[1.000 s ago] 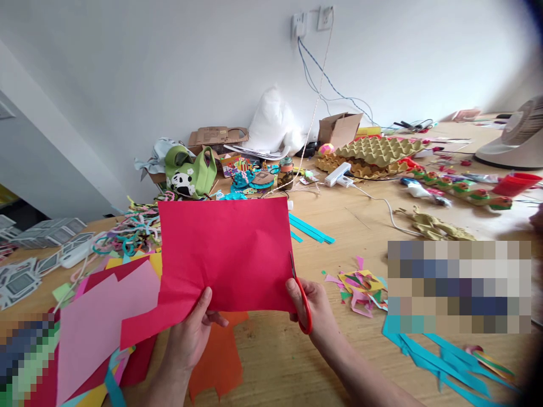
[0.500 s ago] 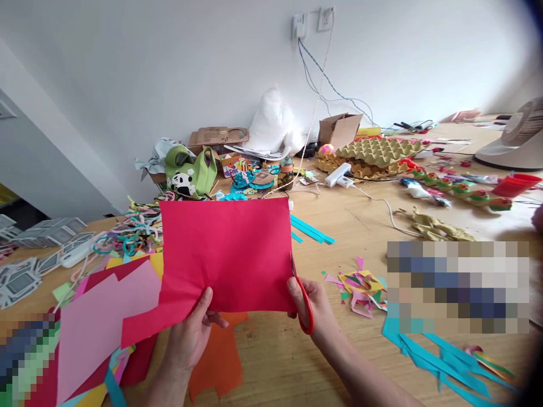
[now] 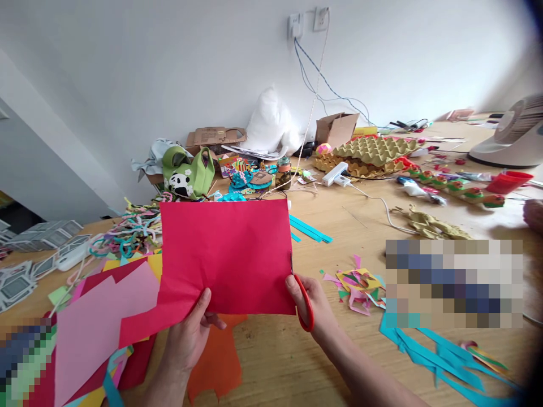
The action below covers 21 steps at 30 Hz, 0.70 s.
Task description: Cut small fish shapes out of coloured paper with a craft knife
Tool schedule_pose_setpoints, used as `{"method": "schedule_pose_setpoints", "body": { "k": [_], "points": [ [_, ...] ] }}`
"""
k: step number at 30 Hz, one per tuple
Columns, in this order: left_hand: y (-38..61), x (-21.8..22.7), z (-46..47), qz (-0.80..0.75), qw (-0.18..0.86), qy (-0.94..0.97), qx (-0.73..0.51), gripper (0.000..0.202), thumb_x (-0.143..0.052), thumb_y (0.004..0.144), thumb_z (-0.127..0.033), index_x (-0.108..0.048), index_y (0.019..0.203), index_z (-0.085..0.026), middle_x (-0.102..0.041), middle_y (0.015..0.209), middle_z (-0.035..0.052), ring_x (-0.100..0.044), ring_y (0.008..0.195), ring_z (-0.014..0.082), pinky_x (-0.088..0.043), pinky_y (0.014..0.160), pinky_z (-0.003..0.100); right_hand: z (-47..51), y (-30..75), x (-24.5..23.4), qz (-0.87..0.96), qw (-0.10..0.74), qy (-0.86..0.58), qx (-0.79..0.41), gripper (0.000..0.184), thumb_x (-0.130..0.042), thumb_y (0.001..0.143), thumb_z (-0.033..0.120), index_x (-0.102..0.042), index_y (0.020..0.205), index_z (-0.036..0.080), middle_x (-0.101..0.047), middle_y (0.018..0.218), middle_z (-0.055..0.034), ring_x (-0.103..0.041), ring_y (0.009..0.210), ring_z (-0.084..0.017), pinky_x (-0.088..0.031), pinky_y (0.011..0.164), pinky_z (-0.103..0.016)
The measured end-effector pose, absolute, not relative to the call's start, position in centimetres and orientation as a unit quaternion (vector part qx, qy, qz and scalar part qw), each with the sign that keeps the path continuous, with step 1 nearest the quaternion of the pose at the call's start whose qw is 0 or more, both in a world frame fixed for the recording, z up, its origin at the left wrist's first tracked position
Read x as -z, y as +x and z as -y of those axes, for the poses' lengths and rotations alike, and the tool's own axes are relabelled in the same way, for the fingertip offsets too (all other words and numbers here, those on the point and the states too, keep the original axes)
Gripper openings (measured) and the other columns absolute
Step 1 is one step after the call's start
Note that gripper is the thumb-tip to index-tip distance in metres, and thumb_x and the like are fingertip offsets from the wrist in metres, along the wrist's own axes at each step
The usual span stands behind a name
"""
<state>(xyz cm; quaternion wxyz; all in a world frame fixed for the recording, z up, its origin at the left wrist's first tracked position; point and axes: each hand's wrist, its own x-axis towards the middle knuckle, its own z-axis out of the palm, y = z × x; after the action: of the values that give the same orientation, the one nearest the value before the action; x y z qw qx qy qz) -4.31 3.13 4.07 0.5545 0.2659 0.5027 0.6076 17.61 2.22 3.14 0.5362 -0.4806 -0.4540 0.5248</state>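
Note:
A large sheet of red paper [image 3: 229, 249] is held up in front of me, with a strip of it jutting out at the lower left. My left hand [image 3: 190, 333] pinches its lower edge, thumb in front and fingers behind. Red-handled scissors [image 3: 306, 308] are in my right hand [image 3: 316, 305], at the sheet's right edge. Their dark blades point upward along that edge and are mostly hidden by the paper and hand. Under the sheet, a piece of orange paper [image 3: 218, 362] lies on the wooden table [image 3: 292, 367].
Pink paper [image 3: 93, 333] and other coloured sheets lie at left. Coloured scraps [image 3: 358, 288] and blue strips [image 3: 436, 356] are on the right. Behind stand a green panda bag [image 3: 186, 172], egg trays [image 3: 373, 152] and a power strip [image 3: 335, 174]. Part of another person's hand [image 3: 533, 215] shows at far right.
The view has shifted slightly, so the background sits a little farther left. The scissor blades show less beside the paper's right edge. Both hands keep their hold.

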Motion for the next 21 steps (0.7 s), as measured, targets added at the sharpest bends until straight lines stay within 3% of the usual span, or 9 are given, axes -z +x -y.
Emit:
{"method": "schedule_pose_setpoints", "body": {
  "k": [7, 21],
  "points": [
    [-4.19, -4.16, -3.13, -0.509, 0.552, 0.270, -0.603, 0.046, -0.093, 0.047, -0.030, -0.066, 0.083, -0.019, -0.066, 0.072, -0.0049, -0.059, 0.048, 0.0127, -0.050, 0.035, 0.024, -2.32, 17.74, -3.19, 0.463, 0.531, -0.490, -0.514, 0.057, -0.058, 0.072, 0.075, -0.043, 0.058, 0.022, -0.045, 0.053, 0.0019, -0.045, 0.053, -0.014, -0.037, 0.049, -0.024],
    [-4.44, -3.94, -3.14, -0.508, 0.545, 0.289, -0.601, 0.043, -0.092, 0.049, -0.030, -0.066, 0.082, -0.021, -0.066, 0.072, -0.0049, -0.059, 0.049, 0.0134, -0.052, 0.036, 0.025, -2.28, 17.75, -3.47, 0.455, 0.542, -0.488, -0.510, 0.054, -0.062, 0.074, 0.067, -0.040, 0.058, 0.021, -0.042, 0.054, 0.0028, -0.037, 0.050, -0.010, -0.033, 0.047, -0.023]
  ]
}}
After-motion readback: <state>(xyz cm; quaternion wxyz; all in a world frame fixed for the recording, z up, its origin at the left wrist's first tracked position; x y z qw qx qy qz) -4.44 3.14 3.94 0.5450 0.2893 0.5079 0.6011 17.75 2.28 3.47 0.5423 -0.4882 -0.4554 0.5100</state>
